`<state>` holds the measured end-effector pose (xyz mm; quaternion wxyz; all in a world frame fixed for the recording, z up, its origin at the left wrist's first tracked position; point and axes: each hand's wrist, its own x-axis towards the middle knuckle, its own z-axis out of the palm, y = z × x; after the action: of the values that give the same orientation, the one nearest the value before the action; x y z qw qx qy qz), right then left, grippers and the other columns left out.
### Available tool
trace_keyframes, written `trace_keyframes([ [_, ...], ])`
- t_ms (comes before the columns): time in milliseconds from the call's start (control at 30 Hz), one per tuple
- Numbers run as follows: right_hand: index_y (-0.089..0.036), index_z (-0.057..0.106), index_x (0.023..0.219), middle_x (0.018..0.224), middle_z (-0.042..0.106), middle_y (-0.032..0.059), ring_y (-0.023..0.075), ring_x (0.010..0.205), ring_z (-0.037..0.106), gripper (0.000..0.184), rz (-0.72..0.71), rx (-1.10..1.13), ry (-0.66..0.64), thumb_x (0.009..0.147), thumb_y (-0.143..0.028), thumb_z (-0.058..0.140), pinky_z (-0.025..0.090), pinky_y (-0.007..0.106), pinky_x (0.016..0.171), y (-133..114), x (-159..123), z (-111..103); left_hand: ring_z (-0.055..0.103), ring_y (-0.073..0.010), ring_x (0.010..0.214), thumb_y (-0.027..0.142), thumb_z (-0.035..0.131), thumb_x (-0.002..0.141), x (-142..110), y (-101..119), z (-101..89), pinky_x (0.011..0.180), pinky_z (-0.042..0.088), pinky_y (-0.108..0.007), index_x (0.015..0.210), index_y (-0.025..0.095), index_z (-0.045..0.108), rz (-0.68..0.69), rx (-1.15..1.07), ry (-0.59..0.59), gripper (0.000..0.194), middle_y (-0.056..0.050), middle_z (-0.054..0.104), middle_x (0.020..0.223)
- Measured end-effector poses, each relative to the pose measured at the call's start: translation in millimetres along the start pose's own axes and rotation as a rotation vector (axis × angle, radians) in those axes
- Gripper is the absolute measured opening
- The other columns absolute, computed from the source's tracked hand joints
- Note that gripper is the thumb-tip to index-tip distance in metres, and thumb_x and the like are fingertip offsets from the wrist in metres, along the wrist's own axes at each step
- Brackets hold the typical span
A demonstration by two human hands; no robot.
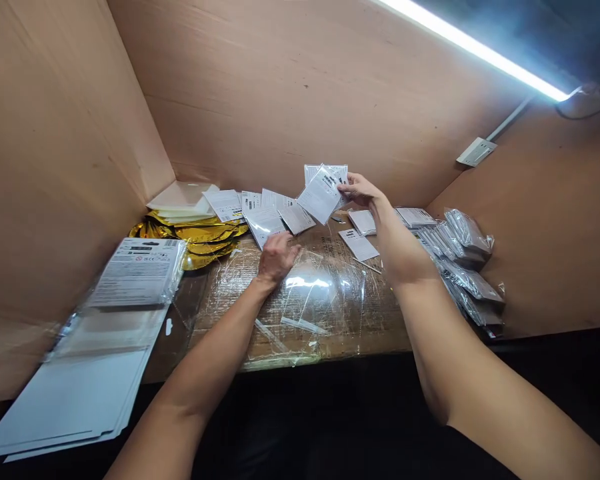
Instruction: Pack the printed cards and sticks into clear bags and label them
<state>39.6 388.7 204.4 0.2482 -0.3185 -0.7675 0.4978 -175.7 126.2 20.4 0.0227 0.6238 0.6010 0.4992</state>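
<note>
My right hand (361, 189) is raised near the back wall, fingers and thumb closed on the edge of a few flat packets (321, 193). These are clear plastic sleeves with white printed cards inside, fanned slightly apart. Lower and to the left, my left hand (279, 257) rests at the near edge of a similar packet (264, 223), its fingers bent and its thumb apart from them. More packets (295, 217) lie overlapping just beyond that hand. A single packet (359, 245) lies on the table below my right hand.
Gold foil pieces (205, 243) and translucent sheets (183, 200) lie at back left. A stack of large white cards in plastic (135, 273) is on the left. Filled packets (465, 247) pile up on the right. Clear strips (303, 325) lie on the plastic-covered table (340, 333). Wooden walls surround it.
</note>
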Motion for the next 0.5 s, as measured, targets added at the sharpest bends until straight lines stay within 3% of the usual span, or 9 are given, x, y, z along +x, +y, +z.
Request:
trace_keyframes([
  [67,-0.018,0.072,0.107,0.102,0.078,0.0058,0.0201,0.087,0.069,0.040,-0.071,-0.115,-0.157,0.082,-0.041,0.093,0.061,0.036,0.078,-26.2,-6.3,3.9,0.062,-0.0371,0.139,0.054,0.074,0.096,10.6,1.5,-21.2,0.119,0.050,-0.055,0.136,0.015,0.067,-0.039,-0.083,0.316,0.057,-0.022,0.069,0.142],
  [133,-0.017,0.073,0.099,0.094,0.077,0.0030,0.0177,0.082,0.065,0.031,-0.154,-0.352,-0.363,0.083,-0.037,0.091,0.056,0.032,0.076,-49.5,-14.7,30.0,0.056,-0.0384,0.147,0.060,0.088,0.082,17.9,4.6,-41.3,0.120,0.050,-0.054,0.146,0.015,0.059,-0.062,-0.184,0.456,0.083,-0.023,0.061,0.155],
  [200,-0.018,0.073,0.091,0.086,0.074,-0.0007,0.0151,0.079,0.062,0.024,-0.305,-0.584,-0.517,0.081,-0.030,0.092,0.050,0.029,0.077,-66.2,-19.9,69.3,0.059,-0.0385,0.145,0.057,0.100,0.068,21.1,6.8,-52.3,0.115,0.054,-0.051,0.149,0.018,0.059,-0.109,-0.379,0.339,0.098,-0.021,0.063,0.155],
  [267,-0.018,0.073,0.091,0.082,0.072,-0.0029,0.0136,0.079,0.059,0.022,-0.467,-0.668,-0.517,0.083,-0.030,0.090,0.047,0.029,0.080,-73.0,-19.2,102.3,0.073,-0.0363,0.125,0.053,0.104,0.061,21.6,5.6,-51.8,0.103,0.061,-0.047,0.134,0.017,0.069,-0.222,-0.639,0.110,0.089,-0.017,0.077,0.132],
  [333,-0.017,0.073,0.092,0.081,0.071,-0.0015,0.0137,0.081,0.059,0.021,-0.478,-0.647,-0.373,0.094,-0.036,0.081,0.046,0.029,0.083,-66.7,-17.5,112.4,0.078,-0.0308,0.099,0.048,0.105,0.058,21.1,1.2,-43.7,0.089,0.065,-0.042,0.112,0.014,0.076,-0.395,-0.856,0.010,0.070,-0.012,0.083,0.104],
  [367,-0.015,0.073,0.089,0.080,0.071,0.0003,0.0141,0.081,0.060,0.027,-0.380,-0.642,-0.247,0.099,-0.040,0.075,0.046,0.029,0.083,-58.4,-19.0,107.7,0.078,-0.0280,0.090,0.044,0.106,0.057,21.0,-1.5,-39.0,0.085,0.065,-0.041,0.104,0.014,0.077,-0.487,-0.938,0.042,0.063,-0.010,0.082,0.096],
  [433,-0.015,0.068,0.074,0.075,0.070,0.0053,0.0160,0.082,0.062,0.042,-0.044,-0.666,0.050,0.105,-0.043,0.066,0.047,0.031,0.084,-33.3,-30.5,85.3,0.077,-0.0237,0.084,0.033,0.106,0.054,21.6,-6.3,-31.9,0.083,0.066,-0.038,0.100,0.015,0.077,-0.645,-1.081,0.167,0.057,-0.008,0.082,0.092],
  [467,-0.017,0.063,0.065,0.072,0.069,0.0077,0.0175,0.084,0.064,0.047,0.160,-0.710,0.226,0.102,-0.044,0.072,0.047,0.032,0.086,-17.8,-40.5,71.4,0.077,-0.0221,0.083,0.027,0.105,0.054,22.3,-8.0,-29.8,0.083,0.066,-0.037,0.101,0.017,0.077,-0.707,-1.150,0.212,0.056,-0.007,0.083,0.094],
  [500,-0.018,0.059,0.060,0.070,0.068,0.0110,0.0205,0.088,0.065,0.046,0.237,-0.732,0.304,0.095,-0.037,0.081,0.047,0.036,0.087,-1.4,-52.7,58.2,0.077,-0.0210,0.083,0.023,0.103,0.054,23.1,-9.0,-28.7,0.082,0.066,-0.036,0.102,0.017,0.076,-0.758,-1.215,0.231,0.055,-0.006,0.083,0.095],
])
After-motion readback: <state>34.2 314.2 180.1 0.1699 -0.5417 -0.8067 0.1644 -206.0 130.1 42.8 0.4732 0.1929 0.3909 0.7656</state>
